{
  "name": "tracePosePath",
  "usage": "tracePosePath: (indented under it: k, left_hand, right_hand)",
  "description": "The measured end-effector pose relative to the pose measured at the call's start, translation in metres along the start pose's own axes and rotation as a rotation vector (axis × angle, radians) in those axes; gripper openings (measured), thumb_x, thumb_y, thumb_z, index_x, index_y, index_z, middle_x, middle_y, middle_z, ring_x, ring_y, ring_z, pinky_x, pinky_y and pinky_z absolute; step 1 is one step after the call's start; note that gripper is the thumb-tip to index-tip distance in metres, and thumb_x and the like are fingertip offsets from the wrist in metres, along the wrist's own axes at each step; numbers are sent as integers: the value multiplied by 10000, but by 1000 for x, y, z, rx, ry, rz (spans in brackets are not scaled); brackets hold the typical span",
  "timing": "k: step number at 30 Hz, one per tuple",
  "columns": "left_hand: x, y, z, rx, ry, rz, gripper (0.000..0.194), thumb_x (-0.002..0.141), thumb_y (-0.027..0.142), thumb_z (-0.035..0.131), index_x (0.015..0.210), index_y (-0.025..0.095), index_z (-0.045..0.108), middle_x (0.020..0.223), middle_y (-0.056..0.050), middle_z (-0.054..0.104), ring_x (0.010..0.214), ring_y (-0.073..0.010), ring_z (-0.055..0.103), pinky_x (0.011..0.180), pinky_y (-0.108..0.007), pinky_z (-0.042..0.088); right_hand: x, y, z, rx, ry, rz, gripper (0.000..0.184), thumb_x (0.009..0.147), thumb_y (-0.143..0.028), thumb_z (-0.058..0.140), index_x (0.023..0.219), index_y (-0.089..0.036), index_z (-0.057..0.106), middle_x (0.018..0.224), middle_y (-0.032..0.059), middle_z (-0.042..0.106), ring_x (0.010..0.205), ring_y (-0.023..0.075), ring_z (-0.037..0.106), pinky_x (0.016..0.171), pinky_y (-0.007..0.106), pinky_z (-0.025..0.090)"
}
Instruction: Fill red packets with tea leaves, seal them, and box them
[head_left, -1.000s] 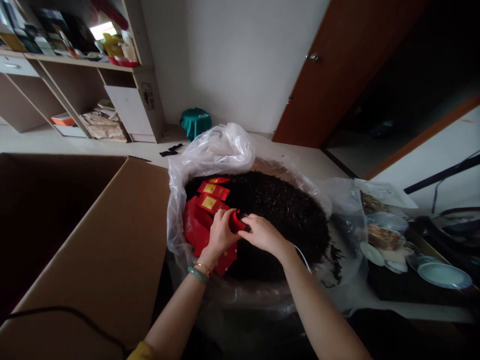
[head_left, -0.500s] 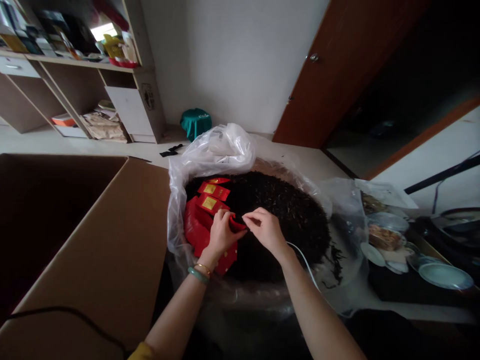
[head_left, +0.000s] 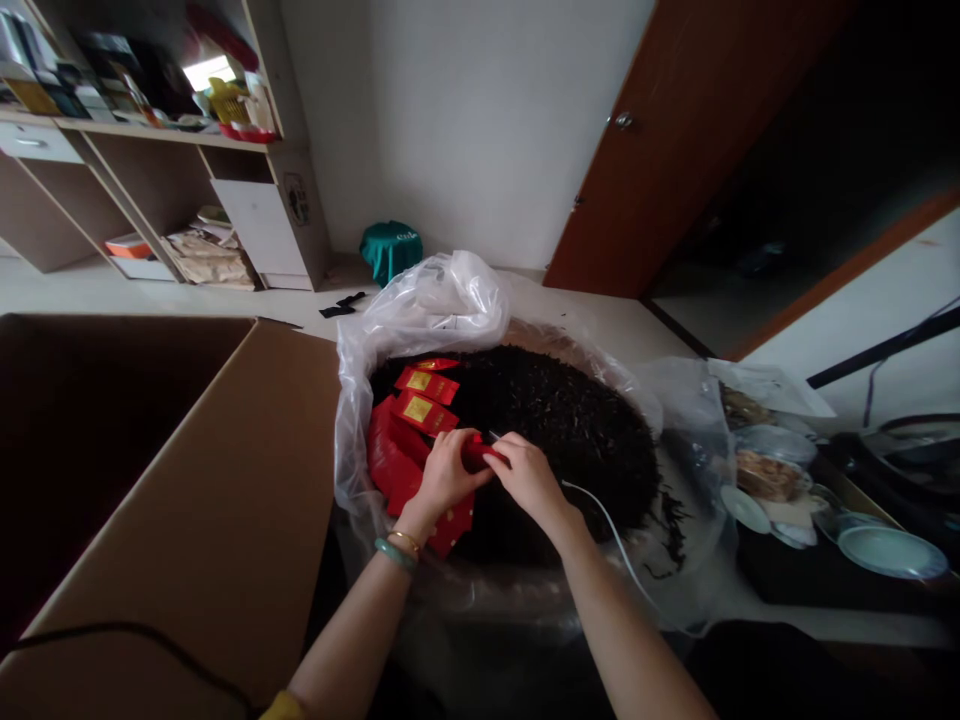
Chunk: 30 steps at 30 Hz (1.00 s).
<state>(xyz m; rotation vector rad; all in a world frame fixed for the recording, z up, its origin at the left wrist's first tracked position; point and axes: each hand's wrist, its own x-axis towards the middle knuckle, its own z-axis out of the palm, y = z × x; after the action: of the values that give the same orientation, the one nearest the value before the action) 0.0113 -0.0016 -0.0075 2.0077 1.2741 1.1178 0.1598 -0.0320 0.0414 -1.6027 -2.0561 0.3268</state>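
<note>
Over a clear plastic bag filled with dark dried leaves that look like loose tea, both my hands are close together. My left hand is closed round a small red packet. The fingers of my right hand pinch the packet's right edge. A thin pale tip shows just above these fingers; what it belongs to is hidden. Red packets with gold labels lie on the leaves beyond my left hand. Other red packets lie to its left, partly covered by my wrist.
A large open cardboard box stands at the left. A white cord runs from near my right wrist across the bag's edge. Plastic tubs and a pale lid are on the right. A green-covered bin stands by the wall.
My right hand has moved slightly down and left onto the red packet, closing the small gap between the hands. My left hand still holds the packet, a little lower.
</note>
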Motion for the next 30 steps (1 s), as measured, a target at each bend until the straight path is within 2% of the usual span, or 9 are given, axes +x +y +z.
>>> tracePosePath:
  k: [3,6,9,12,17,20,23,27,30]
  left_hand:
    - [2,2,-3,-177,-1,-55,374,735,303,683,1081,171,628,1001,-80,678,934,-234,605,866,-395,478]
    - [4,5,-6,-426,-72,-162,337,789,398,626,1017,153,665,927,-78,707,853,-214,642,785,-338,507]
    - [6,8,-8,-648,-133,-251,400,719,484,685,923,140,672,840,-63,715,767,-199,653,708,-301,515]
    - [7,9,-11,-773,-167,-321,458,647,522,738,873,132,656,770,-42,700,698,-173,641,659,-272,505]
    - [7,9,-13,-784,-131,-330,456,669,554,706,856,139,674,725,-13,676,665,-142,599,610,-230,459]
    - [7,6,-13,-784,-114,-316,411,677,538,706,724,132,659,617,16,624,572,-105,533,555,-210,417]
    - [8,7,-13,-778,-73,-301,382,685,510,707,703,133,644,597,25,605,555,-96,516,544,-205,410]
    - [7,10,-13,-760,-76,-283,354,703,461,705,839,141,633,744,-4,664,669,-134,592,629,-230,467]
    - [6,10,-10,-691,-141,-248,466,615,391,789,970,141,619,863,-23,680,751,-159,616,684,-251,490]
  right_hand:
    - [4,8,-9,118,143,-9,169,869,-204,511,792,-192,661,823,62,669,739,175,635,719,283,508]
    - [5,12,-18,277,235,36,144,836,-274,553,839,-202,678,844,64,707,756,196,658,727,309,522]
    - [7,12,-22,429,249,126,182,798,-345,595,874,-205,682,826,53,725,720,198,667,701,318,532]
    - [8,12,-22,536,199,193,266,762,-362,624,956,-185,667,715,28,708,604,176,644,601,291,522]
    - [10,7,-16,524,69,145,199,756,-389,631,742,-196,679,698,21,703,641,177,649,603,277,513]
    - [11,3,-10,435,108,88,191,766,-371,631,680,-208,684,686,17,681,652,168,631,623,270,497]
    - [13,2,-5,430,140,77,190,775,-352,625,667,-207,684,679,16,664,648,164,620,624,269,489]
    - [15,3,-4,488,163,96,163,766,-342,631,718,-201,698,719,24,669,657,168,624,628,280,501]
    - [14,0,-10,534,250,96,169,791,-343,610,768,-202,701,786,37,680,711,173,635,663,287,515]
